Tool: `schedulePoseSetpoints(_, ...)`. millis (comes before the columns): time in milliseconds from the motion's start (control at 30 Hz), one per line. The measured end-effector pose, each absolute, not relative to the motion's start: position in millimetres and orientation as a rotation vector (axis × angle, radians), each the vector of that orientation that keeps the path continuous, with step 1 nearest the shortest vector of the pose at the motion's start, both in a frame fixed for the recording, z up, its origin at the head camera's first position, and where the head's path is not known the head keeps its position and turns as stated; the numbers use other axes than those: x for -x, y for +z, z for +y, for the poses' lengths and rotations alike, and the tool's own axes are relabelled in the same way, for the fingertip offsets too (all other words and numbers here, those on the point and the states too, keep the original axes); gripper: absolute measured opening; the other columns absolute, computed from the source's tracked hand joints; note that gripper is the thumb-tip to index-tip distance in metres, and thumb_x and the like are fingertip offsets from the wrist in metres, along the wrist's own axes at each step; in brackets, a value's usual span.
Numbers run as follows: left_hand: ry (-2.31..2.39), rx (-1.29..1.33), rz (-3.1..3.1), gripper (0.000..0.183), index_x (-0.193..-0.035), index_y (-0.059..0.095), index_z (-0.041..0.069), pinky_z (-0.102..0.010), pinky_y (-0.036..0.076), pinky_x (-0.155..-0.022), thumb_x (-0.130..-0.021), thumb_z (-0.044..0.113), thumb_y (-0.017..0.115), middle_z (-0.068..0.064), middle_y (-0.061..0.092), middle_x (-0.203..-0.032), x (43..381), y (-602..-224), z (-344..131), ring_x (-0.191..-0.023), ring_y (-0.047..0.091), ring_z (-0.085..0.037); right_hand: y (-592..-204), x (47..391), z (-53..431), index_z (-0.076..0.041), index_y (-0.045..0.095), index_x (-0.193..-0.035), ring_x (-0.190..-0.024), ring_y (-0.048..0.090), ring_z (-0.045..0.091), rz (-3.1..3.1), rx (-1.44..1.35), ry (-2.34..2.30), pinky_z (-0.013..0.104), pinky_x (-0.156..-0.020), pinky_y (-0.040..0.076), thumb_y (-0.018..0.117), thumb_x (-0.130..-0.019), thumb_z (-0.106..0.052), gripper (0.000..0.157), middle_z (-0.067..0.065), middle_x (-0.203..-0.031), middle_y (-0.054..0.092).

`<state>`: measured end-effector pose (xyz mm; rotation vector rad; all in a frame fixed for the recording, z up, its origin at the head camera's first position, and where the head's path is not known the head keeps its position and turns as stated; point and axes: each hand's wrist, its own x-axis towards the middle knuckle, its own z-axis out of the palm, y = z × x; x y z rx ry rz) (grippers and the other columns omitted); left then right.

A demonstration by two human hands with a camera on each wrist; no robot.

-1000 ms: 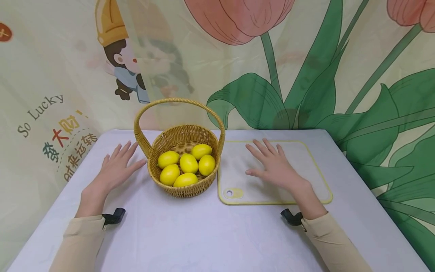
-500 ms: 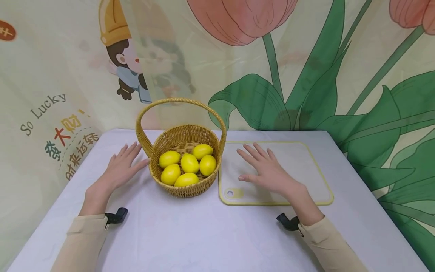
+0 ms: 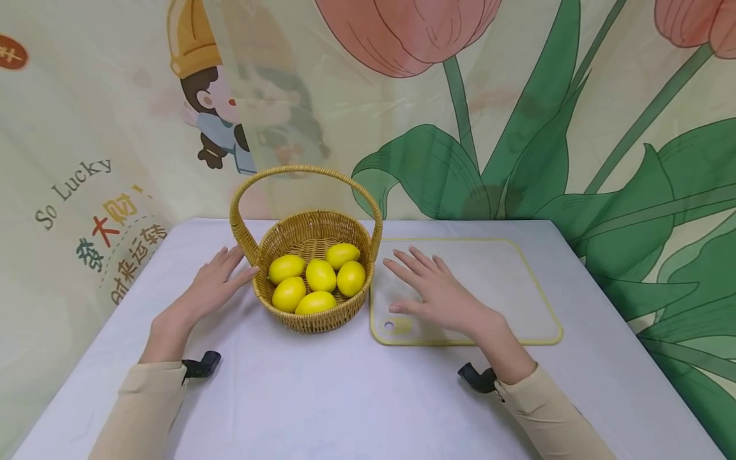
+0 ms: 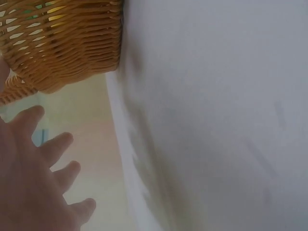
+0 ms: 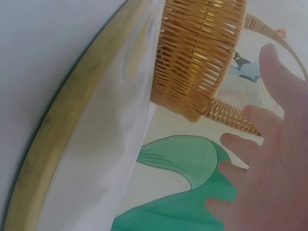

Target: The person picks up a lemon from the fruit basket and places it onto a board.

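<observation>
A woven basket (image 3: pixel 322 322) with a tall arched handle (image 3: pixel 299 169) stands on the table, and several yellow lemons (image 3: pixel 320 276) lie inside it. My left hand (image 3: pixel 209 287) is at the basket's left side, fingers extended, the thumb close to the rim; whether it touches I cannot tell. Over the left part of a white cutting board (image 3: pixel 494 281) with a yellow edge hovers my right hand (image 3: pixel 439 294), its fingers spread and holding nothing. In the right wrist view, that hand (image 5: pixel 269 159) is apart from the basket (image 5: pixel 197 57).
A white cloth covers the table (image 3: pixel 322 402). Behind it hangs a printed backdrop (image 3: pixel 425 166) with tulips and a cartoon figure. Each wrist wears a small black camera; the right camera (image 3: pixel 477 378) sits in front of the cutting board.
Both hands have moved inward toward the basket, the right hand travelling left over the cutting board. The basket and lemons stay in place; the view has shifted slightly.
</observation>
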<state>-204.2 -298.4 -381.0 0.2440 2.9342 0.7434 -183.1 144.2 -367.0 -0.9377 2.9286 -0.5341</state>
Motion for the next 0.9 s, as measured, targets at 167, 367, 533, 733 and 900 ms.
schedulePoseSetpoints(167, 0.812, -0.25, 2.896, 0.081, -0.161, 0.007, 0.015, -0.072, 0.001, -0.116, -0.101, 0.063, 0.034, -0.019, 0.008, -0.167, 203.7, -381.7, -294.6, -0.153, -0.003, -0.044, -365.0, 181.7, 138.1, -0.039, 0.019, -0.158, -0.157, 0.008, 0.026, 2.895, 0.966, -0.569, 0.064, -0.122, 0.009, 0.055, -0.092, -0.064, 0.079, -0.004, -0.167, 0.018)
schedulePoseSetpoints(367, 0.897, -0.233, 2.839, 0.081, -0.161, 0.004, 0.018, -0.071, 0.004, -0.117, -0.101, 0.063, 0.035, -0.019, 0.003, -0.167, 201.8, -379.3, -290.7, -0.153, -0.002, -0.045, -364.2, 180.3, 132.5, -0.038, 0.022, -0.158, -0.156, 0.012, 0.024, 2.88, 1.002, -0.584, 0.061, -0.123, 0.013, 0.057, -0.093, -0.061, 0.078, -0.004, -0.167, 0.019)
schedulePoseSetpoints(533, 0.999, -0.24, 2.78, 0.081, -0.161, 0.004, 0.018, -0.069, 0.004, -0.119, -0.101, 0.061, 0.037, -0.02, -0.001, -0.167, 202.3, -379.5, -290.6, -0.153, -0.001, -0.046, -361.9, 178.3, 128.0, -0.04, 0.02, -0.157, -0.156, 0.014, 0.022, 2.865, 0.999, -0.597, 0.055, -0.125, 0.015, 0.058, -0.093, -0.06, 0.077, -0.005, -0.167, 0.02)
schedulePoseSetpoints(733, 1.11, -0.249, 2.714, 0.082, -0.161, 0.001, 0.017, -0.067, 0.006, -0.12, -0.101, 0.061, 0.037, -0.016, 0.0, -0.168, 204.6, -383.1, -291.7, -0.154, 0.0, -0.042, -357.1, 176.7, 118.9, -0.039, 0.022, -0.157, -0.154, 0.02, 0.021, 2.849, 1.05, -0.634, 0.051, -0.125, 0.02, 0.057, -0.092, -0.062, 0.077, -0.003, -0.166, 0.023)
schedulePoseSetpoints(900, 1.191, -0.195, 2.634, 0.08, -0.159, -0.006, 0.03, -0.07, 0.006, -0.118, -0.101, 0.062, 0.038, -0.005, -0.003, -0.169, 204.0, -386.1, -291.0, -0.155, -0.002, -0.039, -354.0, 175.6, 112.0, -0.042, 0.021, -0.156, -0.152, 0.026, 0.021, 2.841, 1.075, -0.633, 0.05, -0.122, 0.027, 0.046, -0.09, -0.073, 0.077, -0.006, -0.165, 0.024)
